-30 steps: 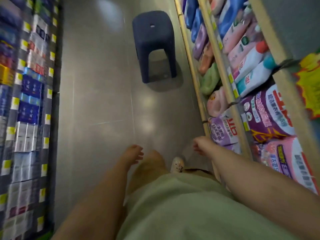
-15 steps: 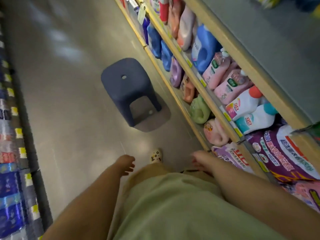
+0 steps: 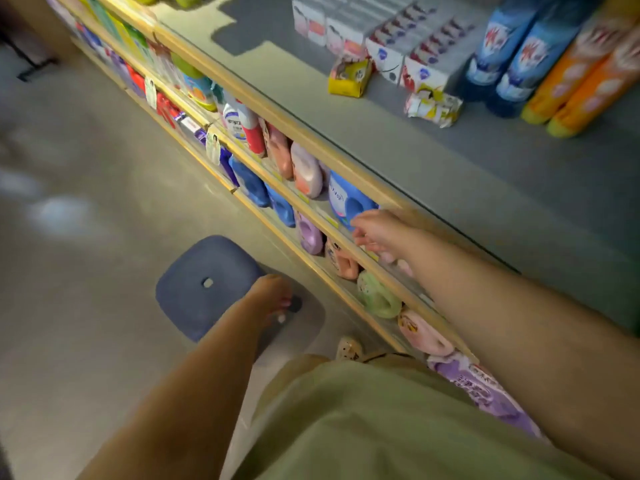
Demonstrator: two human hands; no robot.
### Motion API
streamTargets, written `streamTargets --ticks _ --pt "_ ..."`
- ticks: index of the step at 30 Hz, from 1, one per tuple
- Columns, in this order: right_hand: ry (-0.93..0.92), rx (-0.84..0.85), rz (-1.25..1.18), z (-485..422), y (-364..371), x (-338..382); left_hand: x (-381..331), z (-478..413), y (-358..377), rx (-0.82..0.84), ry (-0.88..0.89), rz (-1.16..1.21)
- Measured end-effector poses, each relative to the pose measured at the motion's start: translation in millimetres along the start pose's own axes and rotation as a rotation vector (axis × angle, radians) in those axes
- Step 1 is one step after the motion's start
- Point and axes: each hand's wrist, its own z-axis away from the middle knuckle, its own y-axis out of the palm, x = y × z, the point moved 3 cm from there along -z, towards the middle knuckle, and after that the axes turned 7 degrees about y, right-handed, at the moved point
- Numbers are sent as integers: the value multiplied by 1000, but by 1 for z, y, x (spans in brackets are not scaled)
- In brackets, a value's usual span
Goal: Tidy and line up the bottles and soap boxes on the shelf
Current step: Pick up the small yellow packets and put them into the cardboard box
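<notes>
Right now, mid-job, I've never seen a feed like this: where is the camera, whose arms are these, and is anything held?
No machine here: a person wears one wide-angle camera on the head, looking down at their own arms. The left hand hangs open in front of a blue stool on the floor; the right hand, open, is by the shelf's front edge. Neither holds anything. On the grey top shelf stand white soap boxes, blue bottles and orange bottles; two loose soap packets lie in front, out of line.
</notes>
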Motion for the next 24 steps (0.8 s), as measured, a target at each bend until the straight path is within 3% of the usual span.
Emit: streamTargets --ticks 4,7,13,17,19,24 --pt "-72 -10 -123 -14 -43 53 -106 -26 14 43 171 -8" --pt "-125 -148 -143 -28 -77 64 -170 -39 25 99 290 -33" --pt "-212 -770 552 -31 -133 44 -271 -79 52 92 583 -238" --pt "-157 -899 681 -39 -117 23 -321 -102 65 19 805 -515" --pt "-130 -940 646 -41 -111 16 -338 -118 60 -42 828 -561" --pt "-125 -966 627 -42 -109 17 -351 -165 35 -91 708 -333"
